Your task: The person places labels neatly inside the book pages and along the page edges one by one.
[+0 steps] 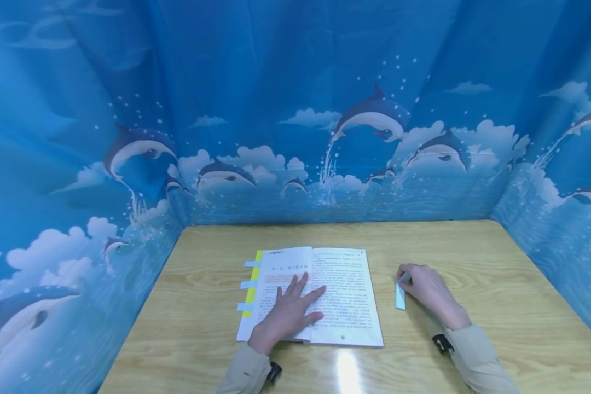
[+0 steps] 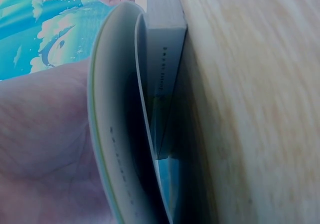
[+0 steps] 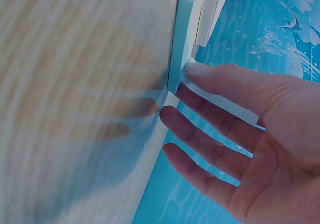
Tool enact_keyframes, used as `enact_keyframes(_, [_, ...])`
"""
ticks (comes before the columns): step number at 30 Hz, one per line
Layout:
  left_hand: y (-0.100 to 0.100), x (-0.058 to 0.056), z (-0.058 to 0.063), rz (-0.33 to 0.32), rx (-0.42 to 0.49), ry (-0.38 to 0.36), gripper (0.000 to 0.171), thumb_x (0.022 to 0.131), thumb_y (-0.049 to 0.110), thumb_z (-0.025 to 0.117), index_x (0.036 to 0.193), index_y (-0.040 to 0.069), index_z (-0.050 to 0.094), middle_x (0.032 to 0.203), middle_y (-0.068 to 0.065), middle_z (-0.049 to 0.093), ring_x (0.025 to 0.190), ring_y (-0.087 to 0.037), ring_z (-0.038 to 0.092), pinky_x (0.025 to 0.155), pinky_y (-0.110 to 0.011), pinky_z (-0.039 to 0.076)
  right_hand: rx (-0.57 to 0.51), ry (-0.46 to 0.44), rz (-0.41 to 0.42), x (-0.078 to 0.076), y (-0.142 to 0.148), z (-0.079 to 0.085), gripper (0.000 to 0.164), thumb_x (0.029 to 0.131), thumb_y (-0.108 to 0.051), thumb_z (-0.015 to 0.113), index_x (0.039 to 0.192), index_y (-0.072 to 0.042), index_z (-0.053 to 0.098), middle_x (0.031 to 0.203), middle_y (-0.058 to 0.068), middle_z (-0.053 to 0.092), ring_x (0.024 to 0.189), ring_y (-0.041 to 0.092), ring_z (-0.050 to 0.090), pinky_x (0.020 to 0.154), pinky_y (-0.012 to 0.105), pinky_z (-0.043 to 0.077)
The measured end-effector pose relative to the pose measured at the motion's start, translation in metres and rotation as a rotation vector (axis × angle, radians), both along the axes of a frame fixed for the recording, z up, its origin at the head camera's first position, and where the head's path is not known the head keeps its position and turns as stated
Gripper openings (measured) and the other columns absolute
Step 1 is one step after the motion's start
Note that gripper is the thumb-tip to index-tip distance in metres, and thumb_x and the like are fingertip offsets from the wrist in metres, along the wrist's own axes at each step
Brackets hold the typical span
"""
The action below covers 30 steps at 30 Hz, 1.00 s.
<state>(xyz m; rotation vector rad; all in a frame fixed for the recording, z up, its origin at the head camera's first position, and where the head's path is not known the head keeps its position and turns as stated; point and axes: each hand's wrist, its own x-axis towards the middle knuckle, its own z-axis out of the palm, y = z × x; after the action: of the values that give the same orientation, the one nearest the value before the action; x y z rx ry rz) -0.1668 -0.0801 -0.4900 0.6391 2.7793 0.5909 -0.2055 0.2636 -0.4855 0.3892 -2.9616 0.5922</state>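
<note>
Tabletop (image 1: pixel 512 273) beyond the right hand (image 1: pixel 429 289): free passage
Between book (image 1: pixel 347 301) and blue pad (image 1: pixel 400 299): narrow lane
Left page (image 1: pixel 285 264): left hand (image 1: pixel 291 313) blocks it
Far side: curtain (image 1: pixel 256 82)

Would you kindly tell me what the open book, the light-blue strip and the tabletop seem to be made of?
Open book: matte paper, judging by its printed, bending pages.
Light-blue strip: perhaps stacked paper, matte; its thick, square edge leaves card or foam possible.
Tabletop: wood or wood-look laminate, fairly glossy; it shows pale grain and a bright reflection.
</note>
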Motion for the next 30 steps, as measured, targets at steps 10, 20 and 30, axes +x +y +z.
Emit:
enact_keyframes(10, [-0.0003,-0.0014,-0.0015,0.0,-0.011,0.005,0.058,0.101,0.05,0.055,0.155,0.034,0.041,0.169,-0.012,0.013,0.155,-0.037,0.009,0.116,-0.074,0.012,-0.004,0.042,0.013,-0.0005,0.0016,-0.0018,0.014,0.082,0.001,0.078,0.084,-0.011,0.071,0.081,0.006,0.074,0.074,0.025,0.07,0.064,0.04,0.059])
enact_keyframes(20, [0.0004,-0.0009,-0.0019,0.001,-0.011,0.0,0.058,0.101,0.049,0.056,0.155,0.034,0.041,0.169,-0.012,0.013,0.155,-0.037,0.009,0.116,-0.074,0.011,0.015,0.063,0.007,0.0011,0.0022,-0.0003,0.017,0.082,0.002,0.078,0.084,-0.012,0.069,0.08,0.006,0.073,0.072,0.024,0.07,0.062,0.039,0.058])
enact_keyframes(30, [0.0007,-0.0012,-0.0013,0.005,-0.006,0.004,0.058,0.101,0.05,0.056,0.155,0.034,0.042,0.169,-0.012,0.014,0.155,-0.038,0.01,0.116,-0.074,0.012,0.025,0.087,0.023,-0.0001,0.005,0.0005,0.013,0.086,0.001,0.074,0.088,-0.01,0.067,0.067,-0.005,0.058,0.058,0.01,0.044,0.051,0.025,0.037])
